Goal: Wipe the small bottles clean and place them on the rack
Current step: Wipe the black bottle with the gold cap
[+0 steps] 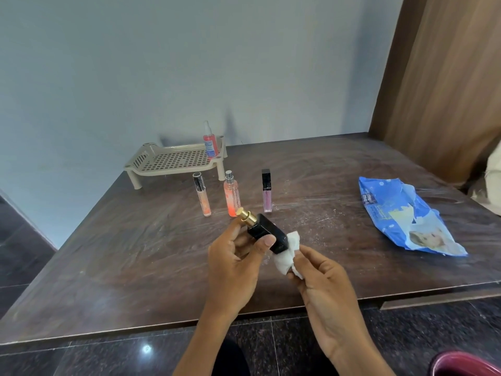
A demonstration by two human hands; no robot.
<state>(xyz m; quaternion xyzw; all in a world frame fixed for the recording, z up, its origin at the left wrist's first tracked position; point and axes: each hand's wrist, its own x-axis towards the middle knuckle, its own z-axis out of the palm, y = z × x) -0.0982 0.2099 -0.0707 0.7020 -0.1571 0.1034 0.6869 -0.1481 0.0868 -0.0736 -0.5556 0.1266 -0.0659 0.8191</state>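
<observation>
Our left grip (233,263) holds the black bottle (267,232) tilted above the near counter (135,253), right grip (325,283) pinching the wipe (288,255) against its base. We'd turn the bottle slowly so every face gets rubbed.

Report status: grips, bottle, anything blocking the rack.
Left grip holds black bottle, tilted. Right grip pinches wipe at its base. Rack holds one red bottle; three bottles stand in front of it.
</observation>
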